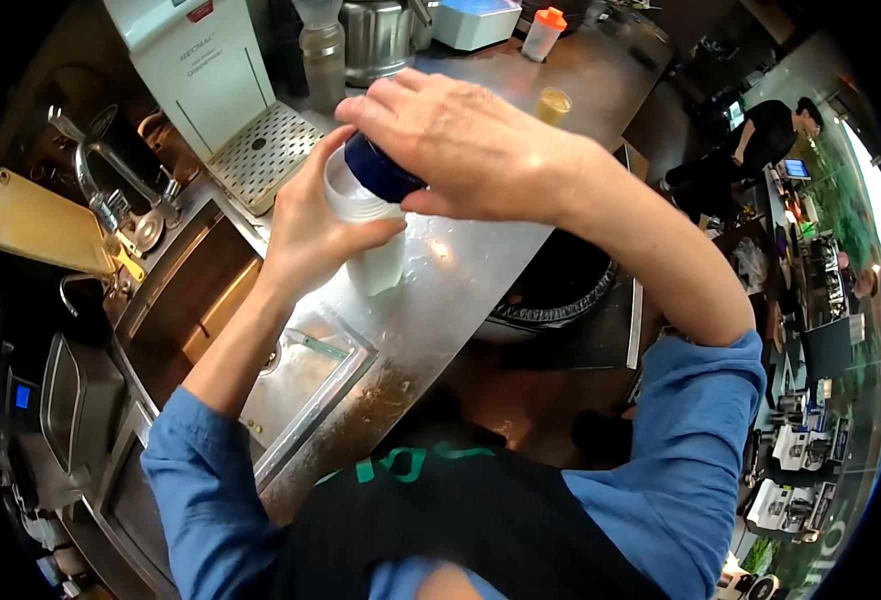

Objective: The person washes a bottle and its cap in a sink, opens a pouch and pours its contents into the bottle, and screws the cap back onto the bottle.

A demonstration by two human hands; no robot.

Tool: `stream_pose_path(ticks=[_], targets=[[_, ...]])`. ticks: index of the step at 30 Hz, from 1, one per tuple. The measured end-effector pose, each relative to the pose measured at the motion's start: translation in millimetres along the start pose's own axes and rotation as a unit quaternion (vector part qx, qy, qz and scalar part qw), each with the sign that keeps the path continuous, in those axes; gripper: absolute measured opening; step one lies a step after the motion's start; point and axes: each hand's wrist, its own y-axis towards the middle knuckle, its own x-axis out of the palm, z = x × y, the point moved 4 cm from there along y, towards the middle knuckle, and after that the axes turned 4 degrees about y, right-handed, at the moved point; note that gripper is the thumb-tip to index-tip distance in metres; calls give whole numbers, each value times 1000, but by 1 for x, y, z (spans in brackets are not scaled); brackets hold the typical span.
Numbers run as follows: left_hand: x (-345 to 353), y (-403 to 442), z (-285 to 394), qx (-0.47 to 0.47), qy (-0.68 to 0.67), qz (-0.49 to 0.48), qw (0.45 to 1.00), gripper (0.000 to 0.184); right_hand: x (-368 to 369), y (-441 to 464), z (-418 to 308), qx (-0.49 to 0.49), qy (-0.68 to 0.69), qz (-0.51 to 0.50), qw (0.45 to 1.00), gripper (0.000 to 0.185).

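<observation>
My left hand (305, 225) is wrapped around the upper part of a translucent white shaker cup (377, 266), which is over the steel counter (450, 265). A dark blue lid (380, 172) sits tilted at the cup's mouth, leaving part of the rim showing on the left. From above, my right hand (450, 140) grips this lid, its fingers bent over the far side and the thumb at the near edge. Whether the lid's threads are engaged, I cannot tell.
A white dispenser (200, 70) with a perforated drip tray (260, 150) stands behind. At left are a sink (195, 300) and faucet (95, 165). An orange-topped shaker (543, 38) and small cup (553, 105) stand farther back. A lined bin (550, 300) is right; a person (775, 140) stands beyond.
</observation>
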Motion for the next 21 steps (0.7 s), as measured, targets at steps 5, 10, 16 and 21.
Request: stream_pose_path(ticks=[5,10,16,21], targets=[[-2,-1,-12,-1,-50,-13,999,80,-5,25,-15,-38,-59,-63,995,45],[2,-14,-23,-53,-99,-4,994,64,0,45,-33,-81,-116,-157,977,25],[5,-17,-48,-40,-152,25,987,42,-15,55,-38,-65,-101,-248,961,25],[5,-18,-64,-59,-191,-15,980,53,16,63,-36,-95,-190,-211,954,21]])
